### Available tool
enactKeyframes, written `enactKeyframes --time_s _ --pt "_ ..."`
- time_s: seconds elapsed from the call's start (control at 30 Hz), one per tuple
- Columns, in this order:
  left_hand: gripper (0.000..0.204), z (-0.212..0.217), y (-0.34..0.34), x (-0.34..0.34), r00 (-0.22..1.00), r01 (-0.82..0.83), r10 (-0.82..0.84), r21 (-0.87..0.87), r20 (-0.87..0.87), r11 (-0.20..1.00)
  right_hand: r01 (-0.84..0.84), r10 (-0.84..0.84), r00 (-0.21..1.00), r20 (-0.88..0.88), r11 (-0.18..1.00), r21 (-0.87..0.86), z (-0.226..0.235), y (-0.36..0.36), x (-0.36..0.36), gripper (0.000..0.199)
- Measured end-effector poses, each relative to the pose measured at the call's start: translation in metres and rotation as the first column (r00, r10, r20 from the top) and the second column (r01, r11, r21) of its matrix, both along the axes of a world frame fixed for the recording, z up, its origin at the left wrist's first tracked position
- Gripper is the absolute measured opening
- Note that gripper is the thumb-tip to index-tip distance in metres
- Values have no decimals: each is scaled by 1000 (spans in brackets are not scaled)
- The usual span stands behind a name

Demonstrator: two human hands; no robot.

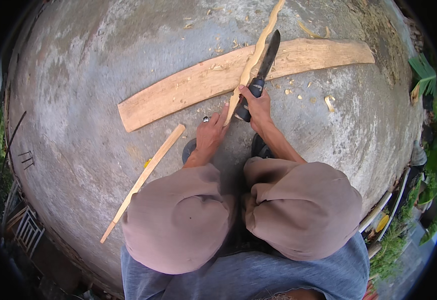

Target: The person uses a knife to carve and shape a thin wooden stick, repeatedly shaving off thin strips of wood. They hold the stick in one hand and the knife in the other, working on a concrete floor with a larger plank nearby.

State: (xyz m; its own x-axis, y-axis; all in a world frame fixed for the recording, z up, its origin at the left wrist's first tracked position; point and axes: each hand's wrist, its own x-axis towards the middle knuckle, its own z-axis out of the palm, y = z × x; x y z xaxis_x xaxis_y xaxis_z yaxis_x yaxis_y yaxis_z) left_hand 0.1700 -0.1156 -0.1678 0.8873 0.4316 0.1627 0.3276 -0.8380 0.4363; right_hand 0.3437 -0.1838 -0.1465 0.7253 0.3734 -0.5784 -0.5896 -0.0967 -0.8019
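Observation:
A pale wooden strip with wavy edges [254, 57] slants away from me across a wide plank [173, 95]. My left hand [211, 134], with a ring on one finger, closes on its near end. In my right hand [259, 106] is a big knife [269, 56] with a dark blade and a thick black handle. The blade points away from me, just right of the strip and almost alongside it. My right thumb reaches over to the strip's edge. The strip's far tip runs up to the top of the view.
A narrow straight stick [146, 177] lies on the concrete floor [78, 95] by my left knee. Wood shavings [329, 104] are scattered around the plank, and a long curl [311, 31] lies beyond it. My bent knees rise close below my hands. Plants [423, 75] border the right side.

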Motion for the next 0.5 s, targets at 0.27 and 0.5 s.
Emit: enactKeyframes --time_s 0.27,0.5 --pt "73 24 14 22 993 99 -106 -130 -44 987 -113 154 908 391 986 -126 24 10 24 26" --pt "61 85 158 107 926 -182 355 -675 126 715 -229 444 613 654 892 -391 63 25 75 26"
